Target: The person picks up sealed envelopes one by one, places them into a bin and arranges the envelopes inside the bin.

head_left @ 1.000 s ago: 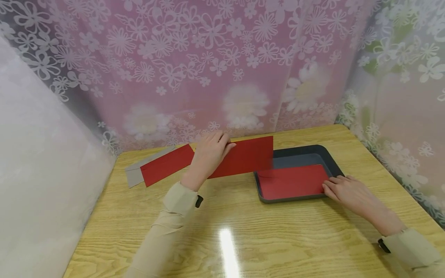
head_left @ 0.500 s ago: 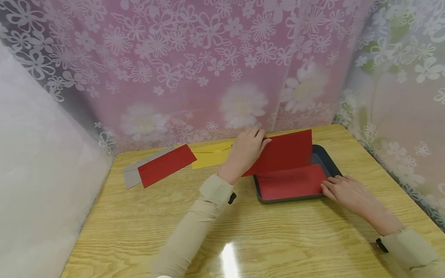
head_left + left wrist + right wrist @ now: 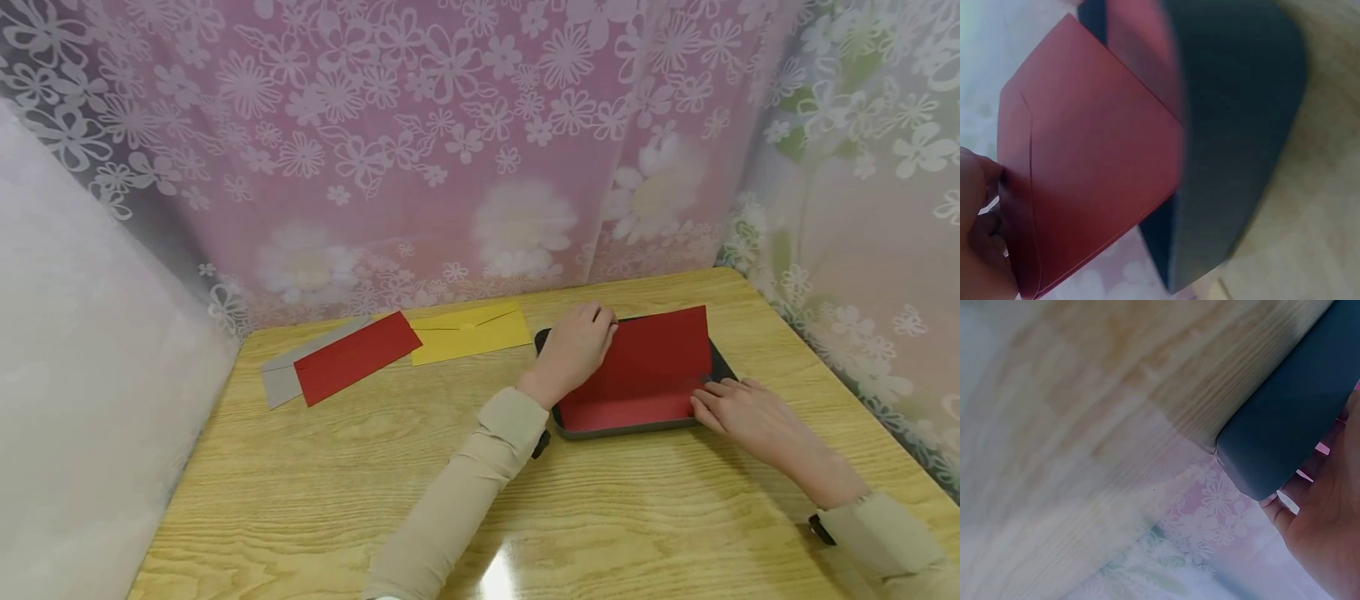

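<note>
In the head view my left hand (image 3: 572, 348) grips the upper left edge of a red envelope (image 3: 660, 350), tilted up over a dark grey tray (image 3: 626, 431). Under it, another red envelope (image 3: 622, 410) lies flat in the tray. The left wrist view shows the fingers (image 3: 982, 181) at the flap side of the raised envelope, whose far end dips behind the tray wall (image 3: 1235, 125). My right hand (image 3: 753, 419) holds the tray's front right corner, fingers curled over the rim. The right wrist view catches the tray's outer side (image 3: 1291, 419) against that hand.
Left of the tray, along the back of the wooden table (image 3: 360, 500), lie a yellow envelope (image 3: 468, 332), a red envelope (image 3: 358, 358) and a grey envelope (image 3: 279, 385) partly beneath the red one. A floral curtain (image 3: 420, 167) hangs close behind the table.
My left hand has carried the red envelope rightward from beside the tray and lowered it over the tray, uncovering the yellow envelope. The right hand has stayed on the tray's corner.
</note>
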A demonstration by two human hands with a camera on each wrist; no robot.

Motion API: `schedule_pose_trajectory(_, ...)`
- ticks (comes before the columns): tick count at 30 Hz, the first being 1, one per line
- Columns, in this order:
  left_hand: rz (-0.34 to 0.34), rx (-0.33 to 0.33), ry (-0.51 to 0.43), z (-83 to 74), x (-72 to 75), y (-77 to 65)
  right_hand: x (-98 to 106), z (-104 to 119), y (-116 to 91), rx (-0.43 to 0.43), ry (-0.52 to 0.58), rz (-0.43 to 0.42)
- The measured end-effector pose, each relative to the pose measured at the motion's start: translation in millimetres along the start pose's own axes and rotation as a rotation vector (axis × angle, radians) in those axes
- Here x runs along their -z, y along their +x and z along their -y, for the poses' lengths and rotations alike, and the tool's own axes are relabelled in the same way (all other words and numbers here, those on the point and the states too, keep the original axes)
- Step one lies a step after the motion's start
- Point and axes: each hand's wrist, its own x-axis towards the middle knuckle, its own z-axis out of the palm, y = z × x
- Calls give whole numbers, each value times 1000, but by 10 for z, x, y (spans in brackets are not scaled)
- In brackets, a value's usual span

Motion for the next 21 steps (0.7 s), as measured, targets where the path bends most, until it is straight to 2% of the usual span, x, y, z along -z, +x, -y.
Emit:
schedule_pose_trajectory(8,140,18,-47,-104,-225,-62,-3,4,10,-18,17,-3)
schedule_pose_trajectory(15,233,49,-68,-93,-292,-115,-18,6,7,-2,7,-25)
schedule_pose_trajectory(21,323,77,-93,-45,-320,-141,-1,2,-6,-6,7,-6)
